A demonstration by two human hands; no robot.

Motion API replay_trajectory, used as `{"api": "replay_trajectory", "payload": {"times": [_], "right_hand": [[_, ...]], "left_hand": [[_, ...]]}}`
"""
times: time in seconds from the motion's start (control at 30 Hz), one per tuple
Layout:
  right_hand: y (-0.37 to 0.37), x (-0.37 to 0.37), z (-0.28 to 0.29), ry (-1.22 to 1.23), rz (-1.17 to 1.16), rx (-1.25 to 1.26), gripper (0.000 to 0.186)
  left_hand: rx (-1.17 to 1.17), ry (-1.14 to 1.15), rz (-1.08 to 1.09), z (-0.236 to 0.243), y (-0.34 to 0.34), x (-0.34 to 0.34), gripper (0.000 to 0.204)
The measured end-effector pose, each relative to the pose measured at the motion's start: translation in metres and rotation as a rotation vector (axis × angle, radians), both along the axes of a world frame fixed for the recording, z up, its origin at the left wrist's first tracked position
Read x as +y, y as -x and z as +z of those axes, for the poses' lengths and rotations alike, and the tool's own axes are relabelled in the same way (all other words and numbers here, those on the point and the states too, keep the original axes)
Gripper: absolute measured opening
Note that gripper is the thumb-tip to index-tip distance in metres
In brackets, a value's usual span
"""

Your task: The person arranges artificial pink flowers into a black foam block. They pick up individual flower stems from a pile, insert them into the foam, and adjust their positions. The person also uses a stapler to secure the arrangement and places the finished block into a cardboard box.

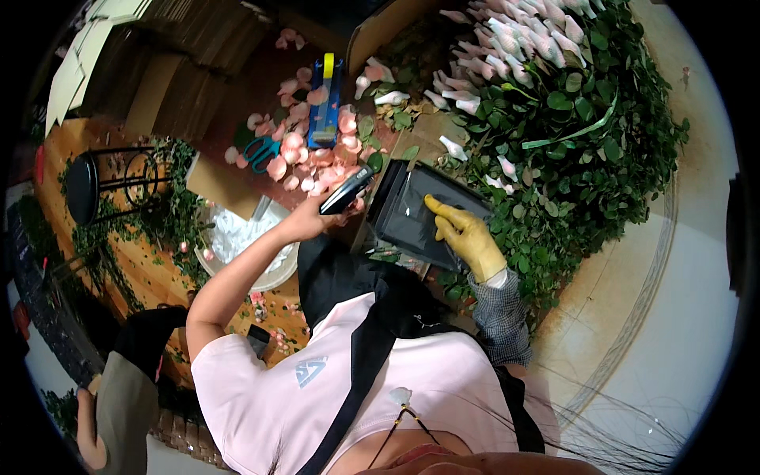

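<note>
My bare left hand [304, 221] is closed round a dark phone [348, 191] with a light edge, held up and tilted over the petal-strewn table. A yellow rubber glove covers my right hand [470, 241], whose fingers are partly stretched out and apart. That hand is over a black shallow tray [416, 207] with a raised rim; I cannot tell whether the fingertips touch it. Beyond the phone lie loose pink petals [321, 176], teal-handled scissors [261, 152] and a blue tape dispenser [324, 107] with a yellow top.
A large heap of pink roses in white sleeves [522, 39] with leafy stems [586, 134] fills the right side. Stacked cardboard [170, 75] stands at the far left. Below it are a white-lined bin [245, 237], a black stool [83, 188] and another person's sleeve [127, 408].
</note>
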State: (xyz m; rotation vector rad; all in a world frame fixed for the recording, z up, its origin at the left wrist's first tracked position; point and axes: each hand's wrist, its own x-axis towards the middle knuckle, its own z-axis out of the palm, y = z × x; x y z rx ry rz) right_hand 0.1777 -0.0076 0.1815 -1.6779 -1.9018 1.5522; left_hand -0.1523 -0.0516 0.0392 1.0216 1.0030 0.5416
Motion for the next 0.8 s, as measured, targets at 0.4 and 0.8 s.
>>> {"api": "replay_trajectory", "payload": {"times": [0.4,0.8], "right_hand": [[0.0,0.001,-0.005,-0.169,0.042,-0.082,0.04],[0.003,-0.008,-0.006,-0.303,0.061,-0.079,0.04]], "left_hand": [[-0.332,1.011,-0.27,0.01,-0.017,0.142,0.038],[-0.211,0.819,-0.196,-0.018,-0.046,0.105,0.035]]}}
